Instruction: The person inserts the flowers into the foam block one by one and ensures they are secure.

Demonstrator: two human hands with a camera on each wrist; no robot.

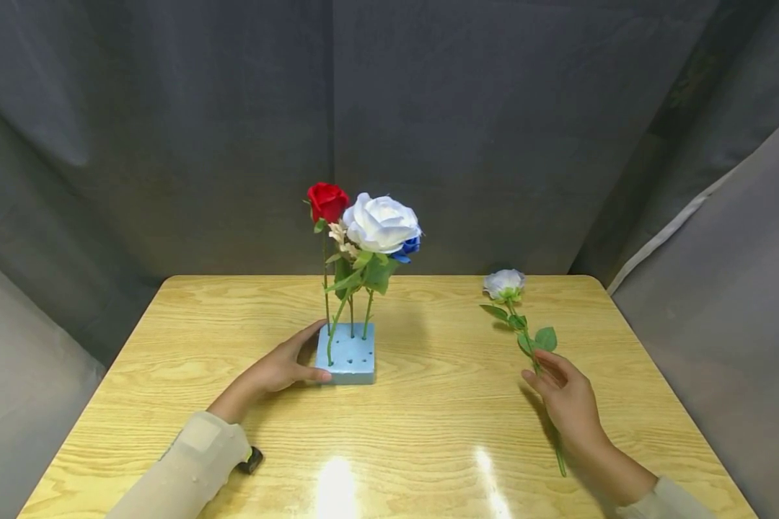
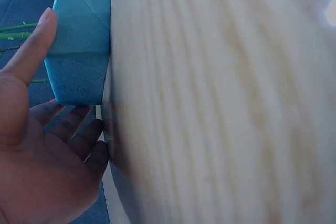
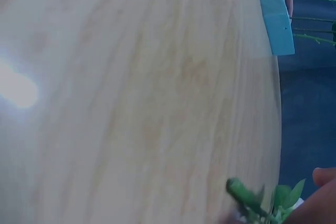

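Observation:
A light blue foam block point(image 1: 345, 353) with holes in its top stands on the table. Upright in it are a red rose point(image 1: 327, 202), a large white rose point(image 1: 381, 225), a partly hidden blue flower point(image 1: 407, 248) and a cream-coloured blossom point(image 1: 339, 234). My left hand point(image 1: 290, 366) holds the block's left side, thumb at the front edge and fingers towards the back. On the right, my right hand point(image 1: 568, 400) pinches the green stem of another white rose point(image 1: 505, 282) between thumb and fingers. Its bloom points to the table's far edge, and the stem's lower end point(image 1: 561, 461) points towards me.
The wooden table point(image 1: 441, 411) reaches back to a dark grey curtain point(image 1: 480, 144). Lighter cloth hangs at both sides. A small black object point(image 1: 251, 460) shows beside the left sleeve.

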